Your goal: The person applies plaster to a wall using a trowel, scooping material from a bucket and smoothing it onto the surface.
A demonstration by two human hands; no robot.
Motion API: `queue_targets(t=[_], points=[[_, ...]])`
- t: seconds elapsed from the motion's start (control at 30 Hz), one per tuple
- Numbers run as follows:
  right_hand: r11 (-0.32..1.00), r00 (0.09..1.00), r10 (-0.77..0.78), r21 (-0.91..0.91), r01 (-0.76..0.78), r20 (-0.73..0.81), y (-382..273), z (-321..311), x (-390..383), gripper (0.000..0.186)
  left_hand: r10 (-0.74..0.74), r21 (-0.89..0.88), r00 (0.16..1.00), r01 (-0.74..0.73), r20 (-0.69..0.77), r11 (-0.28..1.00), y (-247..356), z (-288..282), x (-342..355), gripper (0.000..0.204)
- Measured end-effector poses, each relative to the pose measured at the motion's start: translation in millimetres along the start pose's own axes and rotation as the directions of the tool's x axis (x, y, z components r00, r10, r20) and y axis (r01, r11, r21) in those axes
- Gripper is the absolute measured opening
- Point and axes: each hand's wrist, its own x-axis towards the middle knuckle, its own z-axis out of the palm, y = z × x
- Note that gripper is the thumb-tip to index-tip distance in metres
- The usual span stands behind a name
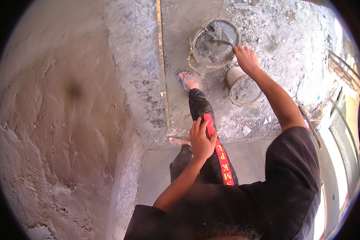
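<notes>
Head view: your tool (224,41) sits in grey mix (207,51) in the round pan (214,65), running to its right rim (working end unclear). Right hand (247,60) is curled round it; left hand (202,140) rests loosely spread on your trouser leg (200,106). Looks like scooping or stirring; next needs a steady wrist.

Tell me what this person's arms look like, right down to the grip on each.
The forearms are bare below loose, dark, plain-looking short sleeves. The left grip and right grip are ordinary ungloved human hands. No cables, watch or bracelet shows on either arm.
</notes>
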Motion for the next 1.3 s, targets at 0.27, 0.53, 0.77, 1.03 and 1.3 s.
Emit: queue_targets(t=[0.27, 0.53, 0.77, 1.03, 1.3], points=[[0.751, 0.824, 0.439, 0.357, -0.555, 0.358, -3.2, 54.0, 3.9, 0.036, 0.024, 0.027, 0.999, -0.026, 0.040, 0.999, 13.4, -3.2, 13.6, 0.053], [0.355, 0.890, 0.394, 0.855, -0.378, 0.230, -117.4, 103.8, -21.0, 0.042, 0.027, 0.042, 0.998, -0.029, 0.055, 0.999, 7.5, -0.6, 7.2, 0.051], [0.119, 0.794, 0.437, 0.847, -0.518, 0.423, -75.7, 111.4, -51.1, 0.040, 0.044, 0.054, 0.997, -0.048, 0.061, 0.997, 8.1, -3.3, 1.4, 0.050], [-0.164, 0.899, 0.359, 0.965, -0.203, 0.250, -122.8, -61.6, -107.5, 0.017, 0.083, -0.012, 0.996, -0.084, -0.023, 0.996, -33.0, 18.2, -67.6, 0.059], [-0.686, 0.933, 0.360, 0.676, 0.269, -0.007, -253.9, -387.4, -267.9, 0.015, 0.120, -0.004, 0.834, -0.145, -0.538, 0.989, -117.7, -154.4, -251.2, 0.051]])
